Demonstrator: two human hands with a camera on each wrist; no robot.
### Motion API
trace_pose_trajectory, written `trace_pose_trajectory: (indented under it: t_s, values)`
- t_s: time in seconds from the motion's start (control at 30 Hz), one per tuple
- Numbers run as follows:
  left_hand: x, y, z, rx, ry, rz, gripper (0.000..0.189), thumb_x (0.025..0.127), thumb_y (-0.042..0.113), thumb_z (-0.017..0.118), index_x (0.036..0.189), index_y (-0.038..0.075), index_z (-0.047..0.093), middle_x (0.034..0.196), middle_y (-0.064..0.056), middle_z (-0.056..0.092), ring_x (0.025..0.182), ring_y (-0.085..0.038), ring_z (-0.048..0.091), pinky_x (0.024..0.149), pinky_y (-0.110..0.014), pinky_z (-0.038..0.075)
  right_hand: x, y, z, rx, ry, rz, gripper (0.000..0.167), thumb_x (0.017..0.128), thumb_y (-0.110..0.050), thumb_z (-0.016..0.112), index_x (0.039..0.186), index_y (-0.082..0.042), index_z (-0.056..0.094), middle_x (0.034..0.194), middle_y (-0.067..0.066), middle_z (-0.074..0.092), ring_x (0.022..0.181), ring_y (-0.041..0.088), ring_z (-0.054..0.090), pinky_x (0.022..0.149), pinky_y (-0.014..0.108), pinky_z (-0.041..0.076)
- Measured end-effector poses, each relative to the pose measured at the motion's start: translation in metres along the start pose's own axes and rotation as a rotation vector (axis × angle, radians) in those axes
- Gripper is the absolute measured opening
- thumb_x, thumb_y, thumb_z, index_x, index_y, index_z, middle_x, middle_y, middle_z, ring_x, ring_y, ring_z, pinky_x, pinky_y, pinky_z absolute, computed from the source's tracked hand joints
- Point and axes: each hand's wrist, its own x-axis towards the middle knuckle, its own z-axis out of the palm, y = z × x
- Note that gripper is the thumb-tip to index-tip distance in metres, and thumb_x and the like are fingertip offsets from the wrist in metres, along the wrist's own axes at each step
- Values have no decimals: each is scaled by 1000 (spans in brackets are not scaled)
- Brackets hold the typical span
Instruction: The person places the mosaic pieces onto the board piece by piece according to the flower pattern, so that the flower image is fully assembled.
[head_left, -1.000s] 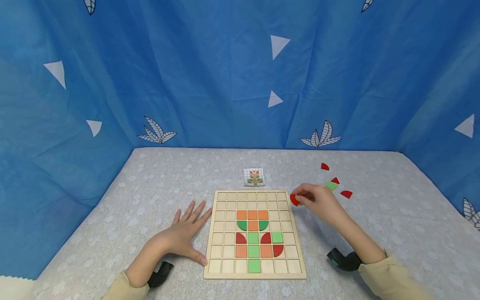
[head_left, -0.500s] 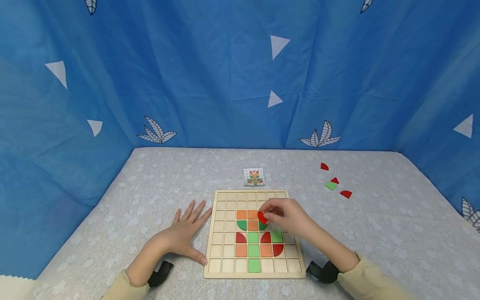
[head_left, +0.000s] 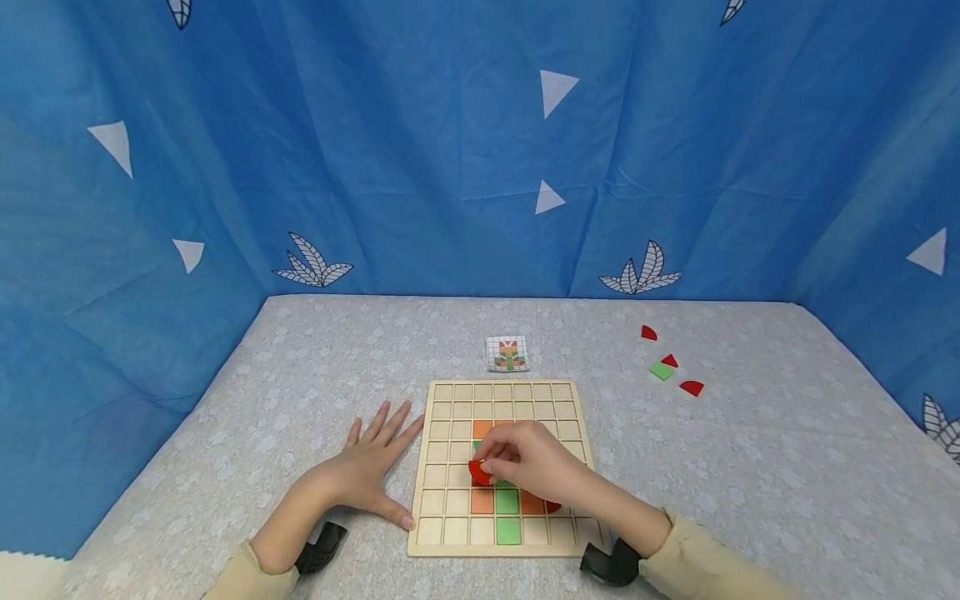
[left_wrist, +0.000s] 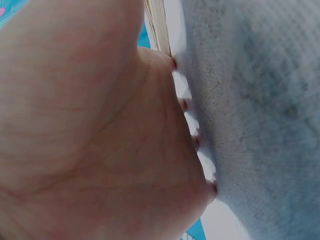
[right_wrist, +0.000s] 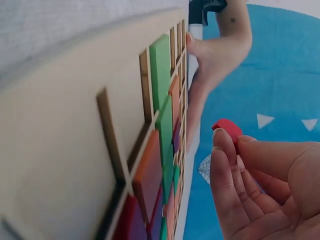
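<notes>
My right hand (head_left: 528,458) pinches a red quarter-circle tile (head_left: 480,473) between thumb and fingertips, over the left middle of the wooden grid board (head_left: 442,550). In the right wrist view the red tile (right_wrist: 228,128) is raised off the board, its edge between thumb and index finger. My left hand (head_left: 363,475) lies spread flat on the cloth, thumb and index fingertips at the board's left edge. Orange tiles (head_left: 482,502), light green tiles (head_left: 508,531) and a partly covered red tile (head_left: 553,506) sit in the cells. The right hand hides several other tiles.
A small pattern card (head_left: 507,354) lies behind the board. To the right on the cloth are red quarter-circle tiles (head_left: 692,388), a small red triangular tile (head_left: 670,361) and a light green square tile (head_left: 662,372). A blue curtain (head_left: 450,167) stands behind the table.
My right hand has carried the red quarter-circle tile from the board's upper right edge leftward and nearer, over the left middle cells. The left hand has stayed where it was.
</notes>
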Motion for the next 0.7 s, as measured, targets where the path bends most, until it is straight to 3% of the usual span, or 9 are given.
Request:
trace_pose_trajectory:
  t_s: [0.33, 0.7]
  values:
    - [0, 0, -2, 9, -7, -15, 130, 51, 75, 70, 151, 9, 17, 154, -18, 1, 137, -41, -8, 99, -68, -3, 4, -2, 15, 117, -34, 41, 9, 86, 1, 65, 87, -8, 68, 74, -2, 64, 64, 14, 65, 60, 26, 53]
    - [0, 2, -3, 2, -8, -6, 130, 52, 74, 71, 150, 8, 17, 154, -19, 0, 136, -42, -8, 98, -68, -2, 8, -2, 27, 10, -50, 22, 10, 86, -1, 66, 86, -11, 68, 69, -7, 62, 58, 6, 60, 56, 21, 50]
